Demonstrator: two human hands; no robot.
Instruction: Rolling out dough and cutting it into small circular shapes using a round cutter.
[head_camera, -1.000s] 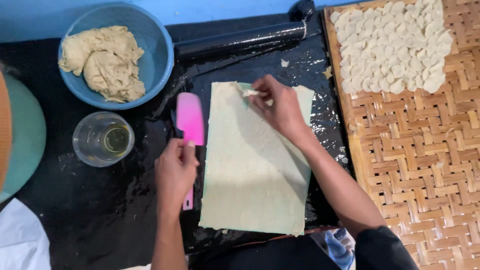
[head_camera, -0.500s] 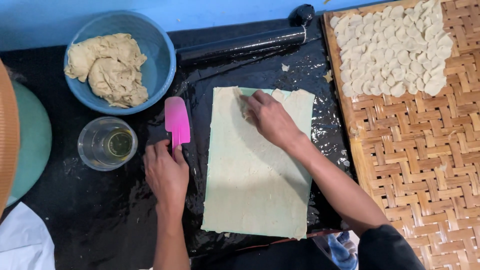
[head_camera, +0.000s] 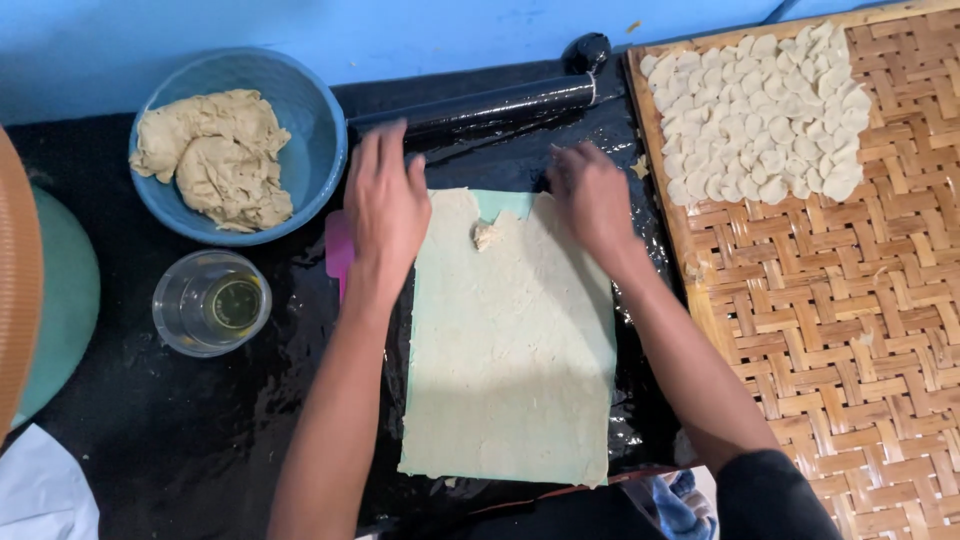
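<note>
Head cam view, looking straight down at my work surface. My left hand (head_camera: 385, 205) is spread flat with fingers loose, gripping nothing, resting at the top left corner of the thin pale rectangular sheet of rolled dough (head_camera: 510, 350) that lies on the shiny black plastic-covered table (head_camera: 200, 440). My right hand (head_camera: 590, 200) is palm down at the sheet's top right corner, fingers relaxed — not clenched on anything either. Between the two hands a small crumpled scrap of dough (head_camera: 486, 235) sits on the sheet, near its top edge.

A pink plastic scraper (head_camera: 338, 258) peeks out from under my left wrist, just beside the sheet's left edge. The long black rolling pin (head_camera: 480, 103) lies across the table just beyond both hands, apart from the fingertips as far as I can tell.

Off to the left there's a round blue plastic bowl (head_camera: 310, 130) with lumps of beige dough (head_camera: 215, 155) in it, and below that a clear glass of yellowish oil (head_camera: 212, 302). On the right — a woven bamboo tray (head_camera: 850, 320) with a pile of small pale cut dough pieces (head_camera: 765, 110) at its far end.
</note>
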